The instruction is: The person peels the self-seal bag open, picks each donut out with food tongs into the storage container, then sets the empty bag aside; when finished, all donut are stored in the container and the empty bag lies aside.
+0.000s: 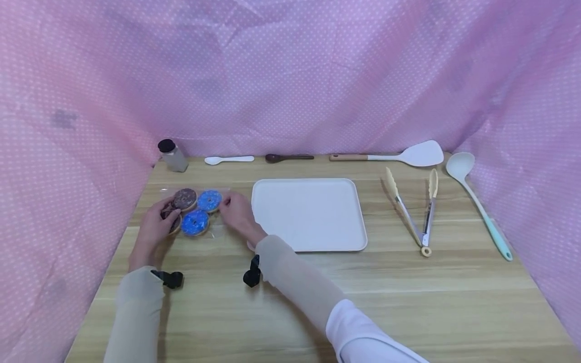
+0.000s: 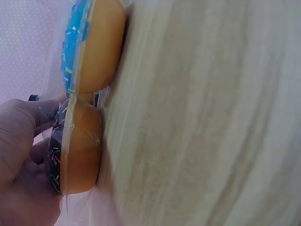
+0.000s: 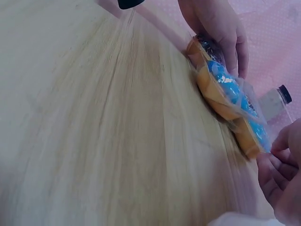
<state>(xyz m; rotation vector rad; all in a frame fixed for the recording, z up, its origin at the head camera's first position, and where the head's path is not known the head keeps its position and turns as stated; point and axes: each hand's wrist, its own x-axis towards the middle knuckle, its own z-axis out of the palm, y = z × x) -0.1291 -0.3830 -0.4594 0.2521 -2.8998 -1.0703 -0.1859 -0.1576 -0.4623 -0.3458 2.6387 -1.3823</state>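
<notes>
Toy donuts lie in a clear plastic bag (image 1: 218,231) at the table's left: two with brown icing, two with blue. My left hand (image 1: 150,228) grips the near-left brown donut (image 2: 82,165) through the plastic, partly covering it in the head view. Beyond it lies the other brown donut (image 1: 185,196). My right hand (image 1: 238,213) pinches the bag's right edge beside the far blue donut (image 1: 210,195), its fingers curled. The near blue donut (image 1: 194,228) sits between the hands. In the right wrist view both hands flank the bag.
A white tray (image 1: 308,214) lies right of my right hand. Tongs (image 1: 410,219), a ladle (image 1: 481,206) and a white spatula (image 1: 419,154) are farther right. Along the back are a black-lidded jar (image 1: 174,157), a white spoon (image 1: 229,159) and a brown spoon (image 1: 288,158).
</notes>
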